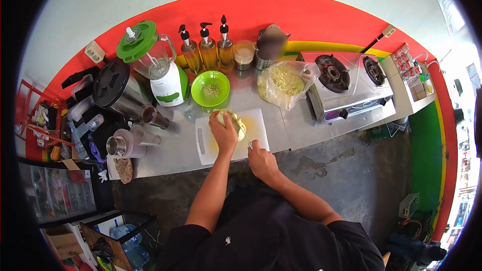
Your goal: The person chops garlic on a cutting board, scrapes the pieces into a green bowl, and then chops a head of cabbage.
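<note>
My left hand [225,131] is wrapped round a pale green fruit with yellowish flesh [242,129], tilted over the white cutting board [259,143]. It looks like a piece of melon, though much of it is hidden by the fingers. In my right hand [262,161] is a thin metal utensil [248,140], its far end against or very near the fruit; its kind cannot be made out. Just behind the board stands a green bowl [201,96] with small pale seeds or scraps in it. Beyond the board on the right, a clear plastic bag [293,99] holds pale green shreds.
At the back left stands a blender [161,73], beside several pump bottles [208,52] and a glass mug [244,52]. A two-burner gas stove [346,101] occupies the right. Metal shakers [150,116] and a plastic jug [131,143] stand on the left of the steel counter [175,160].
</note>
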{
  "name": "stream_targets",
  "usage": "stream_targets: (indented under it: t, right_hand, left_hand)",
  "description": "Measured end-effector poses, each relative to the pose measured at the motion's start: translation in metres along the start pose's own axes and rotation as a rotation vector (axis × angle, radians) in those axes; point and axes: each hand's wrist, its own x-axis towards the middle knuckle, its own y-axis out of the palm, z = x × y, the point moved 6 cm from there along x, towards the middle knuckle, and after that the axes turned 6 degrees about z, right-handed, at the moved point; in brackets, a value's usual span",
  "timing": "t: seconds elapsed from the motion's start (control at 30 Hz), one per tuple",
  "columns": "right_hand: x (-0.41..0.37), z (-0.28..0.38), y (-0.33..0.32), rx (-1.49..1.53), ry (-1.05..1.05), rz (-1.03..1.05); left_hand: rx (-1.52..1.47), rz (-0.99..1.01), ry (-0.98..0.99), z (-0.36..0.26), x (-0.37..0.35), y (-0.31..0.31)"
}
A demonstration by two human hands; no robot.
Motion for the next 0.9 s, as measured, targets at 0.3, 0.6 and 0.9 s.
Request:
stream_targets:
  t: [0.3,0.6,0.9]
  right_hand:
    - [0.028,-0.004,0.008,-0.019,0.021,-0.011]
    - [0.015,-0.005,0.001,-0.072,-0.031,-0.030]
    - [0.005,0.006,0.003,-0.085,0.010,0.023]
  left_hand:
    - [0.104,0.011,0.169,-0.009,-0.018,0.000]
    - [0.055,0.018,-0.098,-0.016,-0.018,-0.004]
    - [0.028,-0.012,0.054,-0.005,-0.018,-0.013]
